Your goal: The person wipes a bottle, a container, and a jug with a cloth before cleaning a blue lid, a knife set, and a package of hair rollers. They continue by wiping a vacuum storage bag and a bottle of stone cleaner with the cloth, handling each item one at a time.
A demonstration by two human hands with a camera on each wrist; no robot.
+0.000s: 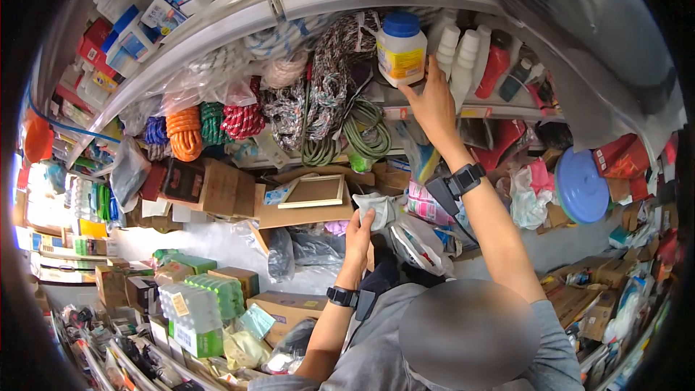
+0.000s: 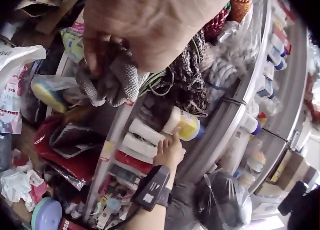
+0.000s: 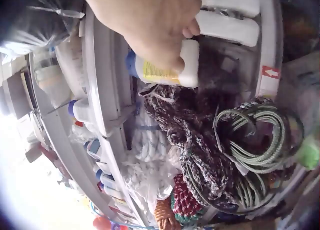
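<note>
My right hand (image 1: 436, 110) reaches up to the shelf and grips the lower side of a white plastic jar (image 1: 402, 58) with a blue lid and yellow label. In the right wrist view the thumb lies across the jar (image 3: 189, 65), beside its label. White bottles (image 1: 463, 65) stand just right of it, and coiled patterned rope (image 1: 326, 80) hangs to its left. Lower down, in front of the body, my left hand (image 1: 355, 240) holds a crumpled grey cloth (image 1: 379, 211). The left wrist view shows this textured cloth (image 2: 120, 82) bunched under the fingers.
Orange rope (image 1: 184, 134) and other coloured coils hang along the shelf. Below them lie cardboard boxes (image 1: 224, 188) and a pale-edged frame (image 1: 313, 192). A blue round lid (image 1: 581, 186) stands at right. Clear plastic sheeting (image 1: 579, 36) hangs at the upper right. Packed bottles (image 1: 192, 308) sit lower left.
</note>
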